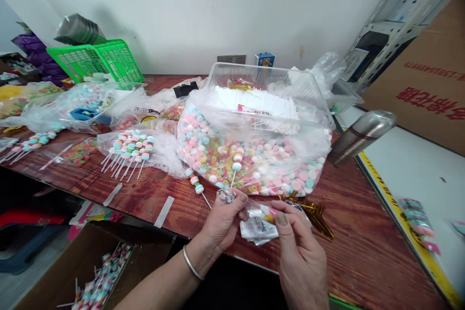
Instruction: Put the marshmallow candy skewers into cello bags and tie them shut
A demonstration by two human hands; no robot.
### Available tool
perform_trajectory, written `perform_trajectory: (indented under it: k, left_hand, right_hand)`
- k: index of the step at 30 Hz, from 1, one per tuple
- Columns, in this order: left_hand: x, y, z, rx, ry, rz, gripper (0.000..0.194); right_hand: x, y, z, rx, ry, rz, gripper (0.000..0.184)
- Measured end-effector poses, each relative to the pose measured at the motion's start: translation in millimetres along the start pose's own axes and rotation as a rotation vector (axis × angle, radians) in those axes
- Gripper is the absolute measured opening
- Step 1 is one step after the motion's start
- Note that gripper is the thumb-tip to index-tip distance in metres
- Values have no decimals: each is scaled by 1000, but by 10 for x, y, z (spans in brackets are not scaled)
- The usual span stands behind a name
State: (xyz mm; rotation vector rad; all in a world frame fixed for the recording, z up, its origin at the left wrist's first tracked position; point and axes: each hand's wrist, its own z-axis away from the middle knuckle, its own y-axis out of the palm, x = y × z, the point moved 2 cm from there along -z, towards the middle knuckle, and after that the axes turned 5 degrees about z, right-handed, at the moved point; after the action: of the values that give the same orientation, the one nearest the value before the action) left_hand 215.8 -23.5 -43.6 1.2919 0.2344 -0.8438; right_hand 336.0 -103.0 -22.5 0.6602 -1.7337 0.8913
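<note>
My left hand (222,220) pinches the stick of a candy skewer (236,164) that stands up in front of the big bag of pastel candies (250,155). My right hand (298,247) is closed on a small clear wrapper bag (258,214), thumb on top, just right of the left hand. More flat wrapper bags (256,232) lie under both hands. Gold twist ties (314,213) lie on the wooden table (359,247) beside my right hand. One finished skewer (196,185) lies left of my left hand.
A pile of finished skewers (131,150) lies on plastic at the left. A clear tub (269,97) of white sticks sits behind the candy bag. Also here: a green basket (98,60), a steel flask (359,136), and a cardboard box (87,271) of skewers below the table edge.
</note>
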Motion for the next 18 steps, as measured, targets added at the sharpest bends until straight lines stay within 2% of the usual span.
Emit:
perform_trajectory:
  k: [3, 8, 10, 12, 15, 18]
  left_hand:
    - [-349, -85, -36, -56, 86, 98, 36]
    - [-893, -307, -71, -98, 220, 182, 34]
    - [-998, -395, -82, -109, 234, 219, 34]
    - [-1050, -465, -96, -108, 230, 248, 33]
    - [-1065, -522, -140, -47, 171, 289, 33]
    - [-1031, -524, -207, 9, 91, 342, 33]
  right_hand:
    - [29, 124, -146, 17, 7, 21, 28]
    - [25, 701, -514, 281, -127, 373, 34]
    - [-28, 927, -627, 277, -132, 458, 35]
    - [-93, 1065, -695, 241, -125, 452, 35]
    - [-179, 1051, -697, 200, -114, 409, 35]
    - [-206, 794, -573, 224, -112, 329, 41]
